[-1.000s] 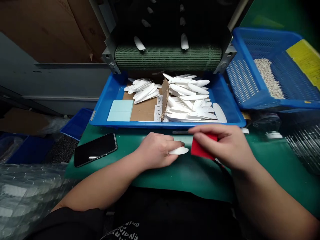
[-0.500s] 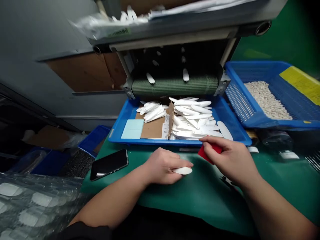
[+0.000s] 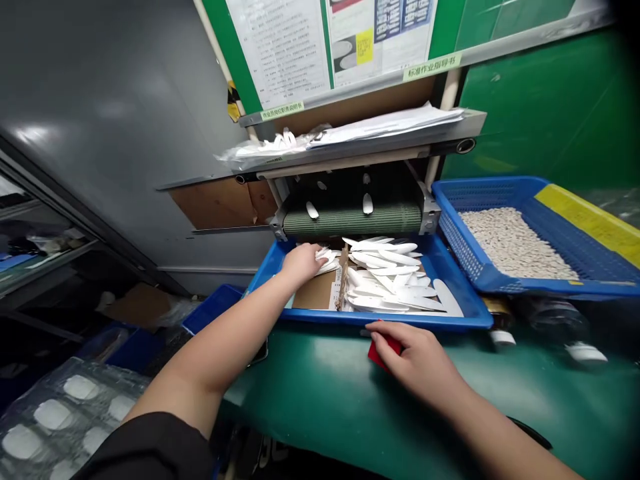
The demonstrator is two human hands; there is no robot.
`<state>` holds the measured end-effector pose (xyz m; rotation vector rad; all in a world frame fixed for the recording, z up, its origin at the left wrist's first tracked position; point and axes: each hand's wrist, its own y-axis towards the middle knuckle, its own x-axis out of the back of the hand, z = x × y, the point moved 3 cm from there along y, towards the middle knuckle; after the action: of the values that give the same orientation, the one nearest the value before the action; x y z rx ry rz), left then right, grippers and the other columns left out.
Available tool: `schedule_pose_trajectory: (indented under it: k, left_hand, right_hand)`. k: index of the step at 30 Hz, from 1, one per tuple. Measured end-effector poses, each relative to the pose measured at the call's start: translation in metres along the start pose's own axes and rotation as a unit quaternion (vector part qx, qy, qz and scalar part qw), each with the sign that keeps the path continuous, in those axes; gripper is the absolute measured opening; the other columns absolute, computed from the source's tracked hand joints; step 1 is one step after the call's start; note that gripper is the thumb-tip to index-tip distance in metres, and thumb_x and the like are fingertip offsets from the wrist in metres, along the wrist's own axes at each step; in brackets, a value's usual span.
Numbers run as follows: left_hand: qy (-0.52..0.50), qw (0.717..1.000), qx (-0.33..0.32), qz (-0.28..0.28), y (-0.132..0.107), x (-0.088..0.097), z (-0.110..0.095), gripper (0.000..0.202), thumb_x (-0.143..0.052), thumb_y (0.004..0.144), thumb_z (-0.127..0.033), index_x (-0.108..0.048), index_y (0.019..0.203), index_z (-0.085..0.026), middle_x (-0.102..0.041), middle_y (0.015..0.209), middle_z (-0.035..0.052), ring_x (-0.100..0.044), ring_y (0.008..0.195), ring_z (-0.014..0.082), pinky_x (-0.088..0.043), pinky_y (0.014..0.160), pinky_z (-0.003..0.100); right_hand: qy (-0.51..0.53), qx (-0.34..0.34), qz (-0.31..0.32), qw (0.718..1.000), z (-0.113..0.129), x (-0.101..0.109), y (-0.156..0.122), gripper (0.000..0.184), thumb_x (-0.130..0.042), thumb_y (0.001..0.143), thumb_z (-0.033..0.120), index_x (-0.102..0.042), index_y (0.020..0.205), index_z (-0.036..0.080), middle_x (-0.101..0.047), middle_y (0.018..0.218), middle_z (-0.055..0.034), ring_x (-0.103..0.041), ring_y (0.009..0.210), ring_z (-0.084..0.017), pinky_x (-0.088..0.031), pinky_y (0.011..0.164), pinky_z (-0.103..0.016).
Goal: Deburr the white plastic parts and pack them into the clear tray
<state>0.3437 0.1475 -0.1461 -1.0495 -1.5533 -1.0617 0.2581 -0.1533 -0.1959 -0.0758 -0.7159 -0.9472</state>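
Note:
My left hand [image 3: 301,262] reaches into the left part of the blue tray [image 3: 310,316]. Its fingertips curl around a white blade-shaped piece [image 3: 321,254] at the left pile; the piece's other end is lost among similar ones, and part of the fingers is hidden. Over the green table, just in front of the tray, my right hand [image 3: 417,360] is closed on a small red block [image 3: 384,351]. A larger heap of white blade-shaped pieces [image 3: 393,277] fills the tray's right part, behind a cardboard divider [image 3: 343,277].
A green conveyor belt [image 3: 350,221] carrying white pieces ends above the tray. On the right stands a blue basket [image 3: 500,283] with pale pellets [image 3: 515,243]. Bottles [image 3: 555,320] lie below it. A phone [image 3: 261,353] shows partly behind my left forearm.
My left hand has gone from the table up to the tray's left pile with the white blade-shaped piece. My right hand keeps the red block. The view has tilted upward.

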Motion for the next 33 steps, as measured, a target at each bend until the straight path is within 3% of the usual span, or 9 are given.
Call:
schedule_pose_trajectory:
  k: [7, 12, 16, 20, 22, 25, 28, 31, 33]
  left_hand:
    - [0.030, 0.996, 0.042, 0.077, 0.024, -0.025, 0.007, 0.041, -0.071, 0.074, -0.050, -0.074, 0.101, -0.018, -0.073, 0.117, 0.0149, -0.066, 0.109, 0.0300, -0.054, 0.089, 0.033]
    - [-0.055, 0.998, 0.015, 0.036, 0.006, 0.006, 0.009, 0.039, -0.056, 0.084, -0.053, -0.070, 0.101, -0.021, -0.074, 0.108, 0.0090, -0.066, 0.097, 0.0225, -0.045, 0.075, 0.028]
    - [-0.180, 0.984, 0.004, 0.006, -0.039, 0.029, -0.014, 0.031, -0.041, 0.090, -0.045, -0.064, 0.091, -0.024, -0.072, 0.092, -0.0001, -0.064, 0.079, 0.0119, -0.042, 0.062, 0.021]
    - [-0.526, 0.820, 0.010, 0.224, -0.099, 0.010, -0.058, 0.019, -0.057, 0.082, -0.039, -0.060, 0.081, -0.020, -0.068, 0.065, -0.0004, -0.060, 0.051, 0.0126, -0.048, 0.048, 0.021]
    - [-0.526, 0.789, 0.017, 0.316, -0.126, -0.005, -0.075, 0.037, -0.065, 0.082, -0.056, -0.062, 0.080, -0.019, -0.067, 0.059, 0.0004, -0.060, 0.046, 0.0141, -0.047, 0.042, 0.021]
    - [-0.479, 0.790, -0.033, 0.381, -0.149, -0.020, -0.088, 0.050, -0.068, 0.081, -0.069, -0.065, 0.081, -0.018, -0.065, 0.059, -0.0018, -0.059, 0.049, 0.0092, -0.043, 0.046, 0.015]
    - [-0.452, 0.808, -0.171, 0.338, -0.152, -0.022, -0.093, 0.046, -0.062, 0.091, -0.056, -0.064, 0.070, -0.016, -0.056, 0.060, -0.0057, -0.046, 0.055, -0.0006, -0.033, 0.055, 0.011]
    - [-0.441, 0.810, -0.275, 0.272, -0.152, -0.020, -0.091, 0.033, -0.060, 0.096, -0.043, -0.073, 0.079, -0.018, -0.060, 0.067, -0.0059, -0.046, 0.061, -0.0020, -0.034, 0.060, 0.011]
    - [-0.444, 0.807, -0.307, 0.239, -0.152, -0.019, -0.089, 0.024, -0.061, 0.096, -0.038, -0.077, 0.093, -0.021, -0.068, 0.074, -0.0039, -0.055, 0.064, -0.0002, -0.039, 0.063, 0.012]
  right_hand:
    - [0.007, -0.027, 0.026, 0.999, -0.010, 0.000, 0.006, 0.037, -0.049, 0.099, 0.042, -0.077, 0.116, 0.023, -0.071, 0.121, -0.0032, -0.066, 0.116, -0.027, -0.051, 0.105, -0.046]
    - [0.031, -0.041, 0.029, 0.998, -0.009, 0.001, 0.004, 0.037, -0.050, 0.099, 0.043, -0.077, 0.116, 0.024, -0.071, 0.121, -0.0032, -0.065, 0.116, -0.027, -0.048, 0.106, -0.045]
    - [0.117, -0.114, 0.014, 0.987, -0.011, 0.007, 0.006, 0.036, -0.058, 0.096, 0.051, -0.078, 0.113, 0.027, -0.071, 0.120, -0.0034, -0.064, 0.116, -0.027, -0.046, 0.108, -0.043]
    - [0.255, -0.158, -0.042, 0.953, -0.015, 0.027, 0.010, 0.041, -0.072, 0.090, 0.056, -0.078, 0.110, 0.020, -0.070, 0.090, -0.0066, -0.062, 0.074, -0.017, -0.053, 0.071, -0.029]
    - [0.371, -0.185, -0.058, 0.908, -0.015, 0.035, 0.010, 0.046, -0.081, 0.083, 0.054, -0.075, 0.111, 0.017, -0.060, 0.070, -0.0021, -0.046, 0.049, -0.009, -0.037, 0.044, -0.021]
    - [0.512, -0.187, -0.017, 0.838, -0.011, 0.034, 0.012, 0.048, -0.085, 0.079, 0.051, -0.072, 0.110, 0.016, -0.048, 0.059, 0.0033, -0.031, 0.038, -0.005, -0.022, 0.034, -0.017]
    - [0.482, -0.213, 0.062, 0.848, -0.010, 0.021, 0.013, 0.048, -0.083, 0.080, 0.052, -0.074, 0.105, 0.013, -0.052, 0.058, 0.0003, -0.035, 0.038, -0.007, -0.023, 0.032, -0.018]
    - [0.349, -0.262, -0.046, 0.899, -0.015, 0.021, 0.011, 0.045, -0.086, 0.078, 0.049, -0.078, 0.103, 0.013, -0.061, 0.071, -0.0047, -0.044, 0.047, -0.007, -0.027, 0.037, -0.016]
    - [0.350, -0.276, -0.109, 0.889, -0.012, 0.025, 0.008, 0.043, -0.087, 0.076, 0.049, -0.080, 0.102, 0.016, -0.060, 0.070, -0.0038, -0.044, 0.048, -0.007, -0.028, 0.040, -0.015]
